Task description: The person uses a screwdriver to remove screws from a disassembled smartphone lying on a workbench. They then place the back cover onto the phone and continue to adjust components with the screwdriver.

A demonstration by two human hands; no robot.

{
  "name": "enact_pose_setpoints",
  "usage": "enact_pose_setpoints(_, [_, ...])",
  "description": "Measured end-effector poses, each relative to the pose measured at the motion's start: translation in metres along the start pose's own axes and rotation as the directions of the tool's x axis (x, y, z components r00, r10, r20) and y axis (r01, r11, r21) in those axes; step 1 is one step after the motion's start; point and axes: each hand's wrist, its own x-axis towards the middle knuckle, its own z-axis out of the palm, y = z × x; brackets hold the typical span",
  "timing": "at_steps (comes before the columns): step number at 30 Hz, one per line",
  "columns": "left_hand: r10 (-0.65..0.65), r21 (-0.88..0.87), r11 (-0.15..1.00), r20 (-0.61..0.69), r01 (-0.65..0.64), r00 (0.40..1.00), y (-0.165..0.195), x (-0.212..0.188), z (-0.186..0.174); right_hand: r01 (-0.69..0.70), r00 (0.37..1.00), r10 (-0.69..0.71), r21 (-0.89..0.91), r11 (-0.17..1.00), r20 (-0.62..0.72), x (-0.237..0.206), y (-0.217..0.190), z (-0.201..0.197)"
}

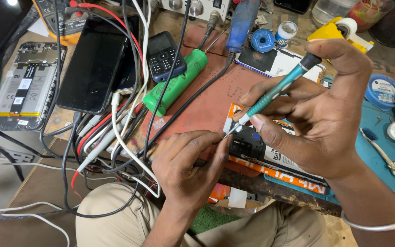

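Note:
My right hand (318, 110) grips a teal-handled precision screwdriver (277, 89), index finger pressing on its black cap. The metal tip points down-left to the top-left corner of an opened phone (252, 144) with its back off, lying on the red work mat (206, 103). An orange-edged battery shows under my right palm. My left hand (186, 167) rests at the mat's near edge. Its thumb and forefinger are pinched together right at the screwdriver tip, touching the phone's corner. Whether a screw sits between them is too small to tell.
A tangle of cables (115, 132) lies left of the mat. A black smartphone (94, 64), a keypad phone (165, 55), a green cylindrical tool (174, 84) and an opened phone with grey battery (21, 87) sit at left. Tweezers (387, 160) and small tins (382, 89) are at right.

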Motion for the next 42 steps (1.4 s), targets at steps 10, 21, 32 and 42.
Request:
enact_pose_setpoints(10, [0.075, 0.042, 0.996, -0.002, -0.075, 0.997, -0.004, -0.001, 0.001, 0.039, 0.980, -0.132, -0.509, 0.860, -0.148, -0.010, 0.059, -0.081])
enact_pose_setpoints(21, [-0.167, 0.393, 0.912, 0.090, 0.119, 0.982, -0.006, 0.010, 0.012, -0.118, 0.969, -0.065, -0.681, 0.722, -0.237, 0.006, 0.083, -0.096])
enact_pose_setpoints(32, [-0.160, 0.303, 0.944, 0.058, 0.135, 0.985, -0.010, 0.009, 0.010, -0.178, 0.967, -0.028, -0.750, 0.637, -0.253, 0.004, 0.072, -0.113])
enact_pose_setpoints(42, [-0.231, 0.123, 0.970, 0.184, 0.210, 0.955, -0.011, 0.011, -0.009, -0.143, 0.971, -0.070, -0.786, 0.601, -0.230, 0.003, 0.078, -0.116])
